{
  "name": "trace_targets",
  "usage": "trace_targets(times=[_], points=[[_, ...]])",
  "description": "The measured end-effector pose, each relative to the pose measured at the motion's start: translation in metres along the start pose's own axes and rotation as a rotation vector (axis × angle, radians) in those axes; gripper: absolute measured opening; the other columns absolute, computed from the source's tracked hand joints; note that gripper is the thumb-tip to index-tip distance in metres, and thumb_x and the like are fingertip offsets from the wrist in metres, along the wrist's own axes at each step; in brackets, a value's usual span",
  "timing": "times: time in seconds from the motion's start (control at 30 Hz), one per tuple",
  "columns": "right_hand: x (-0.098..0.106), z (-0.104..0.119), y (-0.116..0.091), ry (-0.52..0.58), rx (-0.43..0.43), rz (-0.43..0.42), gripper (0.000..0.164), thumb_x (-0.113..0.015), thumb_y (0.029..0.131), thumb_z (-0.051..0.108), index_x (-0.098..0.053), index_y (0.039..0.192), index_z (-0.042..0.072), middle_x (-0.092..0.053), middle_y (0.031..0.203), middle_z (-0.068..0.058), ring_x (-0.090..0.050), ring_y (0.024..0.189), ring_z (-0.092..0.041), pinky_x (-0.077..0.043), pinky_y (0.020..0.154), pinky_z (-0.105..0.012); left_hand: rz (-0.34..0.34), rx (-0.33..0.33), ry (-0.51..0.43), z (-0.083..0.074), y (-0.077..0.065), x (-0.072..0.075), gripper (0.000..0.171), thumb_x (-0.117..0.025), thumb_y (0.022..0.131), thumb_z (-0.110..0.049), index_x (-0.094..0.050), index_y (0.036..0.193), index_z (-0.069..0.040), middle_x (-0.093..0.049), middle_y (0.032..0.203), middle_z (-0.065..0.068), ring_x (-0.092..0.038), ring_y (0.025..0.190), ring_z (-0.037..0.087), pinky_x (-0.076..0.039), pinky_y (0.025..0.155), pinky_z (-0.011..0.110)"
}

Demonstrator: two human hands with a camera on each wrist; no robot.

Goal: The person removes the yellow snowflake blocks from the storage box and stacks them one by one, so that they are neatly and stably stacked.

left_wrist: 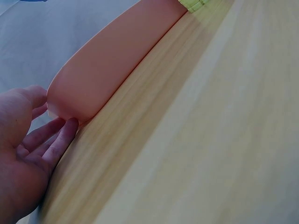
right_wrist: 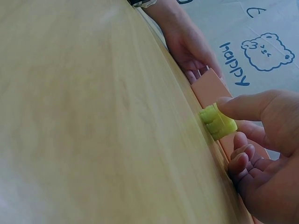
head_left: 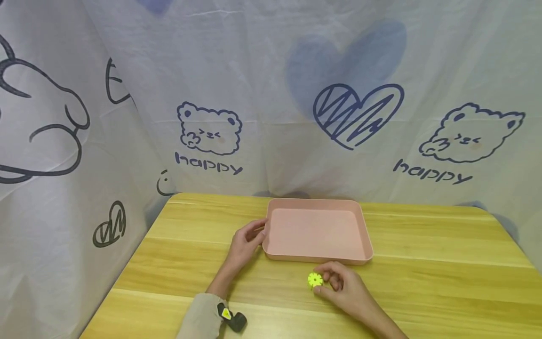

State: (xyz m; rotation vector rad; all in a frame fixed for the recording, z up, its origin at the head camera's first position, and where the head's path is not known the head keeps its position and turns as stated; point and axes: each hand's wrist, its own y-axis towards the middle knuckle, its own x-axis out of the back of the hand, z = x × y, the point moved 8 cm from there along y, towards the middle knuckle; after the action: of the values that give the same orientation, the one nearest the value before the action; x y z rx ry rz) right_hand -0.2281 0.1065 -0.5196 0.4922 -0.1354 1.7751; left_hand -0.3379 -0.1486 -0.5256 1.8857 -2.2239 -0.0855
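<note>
My right hand point(head_left: 343, 289) pinches a yellow-green notched disc piece point(head_left: 315, 280) between thumb and index finger, just in front of the tray. In the right wrist view the disc piece point(right_wrist: 217, 122) looks thick, like several discs stacked together. The right hand's other fingers curl loosely behind it. A shallow pink tray point(head_left: 315, 233) lies on the table with nothing visible in it. At its left end, my left hand point(head_left: 245, 242) touches the outer wall with relaxed fingers. The left wrist view shows those fingertips point(left_wrist: 70, 126) against the tray's corner.
The wooden table point(head_left: 423, 282) extends around the tray on all sides. A white cloth point(head_left: 262, 94) printed with bears and hearts hangs behind it and along the left. A black strap device point(head_left: 233, 318) sits at the left sleeve.
</note>
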Motion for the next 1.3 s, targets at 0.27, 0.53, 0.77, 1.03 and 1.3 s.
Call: trace_targets(times=[0.27, 0.53, 0.77, 1.03, 1.3], points=[[0.000, -0.001, -0.001, 0.008, -0.022, 0.008, 0.031, -0.087, 0.082, 0.015, -0.072, 0.109, 0.013, -0.059, 0.088, -0.007, -0.046, 0.066, -0.010, -0.041, 0.055, -0.018, 0.000, 0.005, 0.001, 0.002, 0.000, 0.000, 0.037, -0.061, 0.103, -0.002, -0.060, 0.138, 0.005, -0.060, 0.140, 0.023, -0.060, 0.126, 0.040, -0.060, 0.090, 0.031], [0.000, -0.004, -0.001, 0.044, -0.065, 0.017, 0.033, -0.088, 0.082, 0.016, -0.072, 0.111, 0.011, -0.059, 0.090, -0.008, -0.046, 0.068, -0.009, -0.041, 0.057, -0.017, 0.006, -0.009, 0.009, 0.002, 0.000, 0.000, 0.037, -0.061, 0.102, -0.002, -0.059, 0.138, 0.006, -0.059, 0.140, 0.026, -0.060, 0.126, 0.042, -0.060, 0.090, 0.032], [0.003, -0.006, -0.001, 0.079, -0.061, 0.034, 0.031, -0.083, 0.088, 0.019, -0.071, 0.115, 0.008, -0.062, 0.095, -0.010, -0.050, 0.070, -0.007, -0.046, 0.059, -0.018, 0.002, 0.011, 0.006, 0.005, -0.002, 0.000, 0.037, -0.061, 0.103, -0.002, -0.059, 0.139, 0.004, -0.059, 0.141, 0.023, -0.061, 0.125, 0.040, -0.060, 0.090, 0.032], [0.027, 0.006, -0.002, 0.026, 0.003, 0.035, 0.024, -0.078, 0.093, 0.017, -0.072, 0.114, 0.009, -0.065, 0.090, -0.002, -0.059, 0.073, -0.012, -0.051, 0.059, -0.022, 0.002, 0.014, 0.015, 0.009, -0.005, -0.001, 0.037, -0.061, 0.103, -0.003, -0.060, 0.139, 0.004, -0.060, 0.140, 0.023, -0.061, 0.125, 0.041, -0.060, 0.090, 0.031], [0.066, 0.020, -0.001, -0.122, 0.084, -0.092, 0.018, -0.075, 0.095, 0.012, -0.072, 0.113, 0.009, -0.069, 0.095, 0.001, -0.063, 0.081, -0.010, -0.058, 0.069, -0.025, 0.033, 0.011, -0.011, 0.011, -0.007, 0.000, 0.038, -0.060, 0.104, -0.006, -0.057, 0.141, 0.005, -0.058, 0.142, 0.024, -0.059, 0.128, 0.039, -0.060, 0.092, 0.034]])
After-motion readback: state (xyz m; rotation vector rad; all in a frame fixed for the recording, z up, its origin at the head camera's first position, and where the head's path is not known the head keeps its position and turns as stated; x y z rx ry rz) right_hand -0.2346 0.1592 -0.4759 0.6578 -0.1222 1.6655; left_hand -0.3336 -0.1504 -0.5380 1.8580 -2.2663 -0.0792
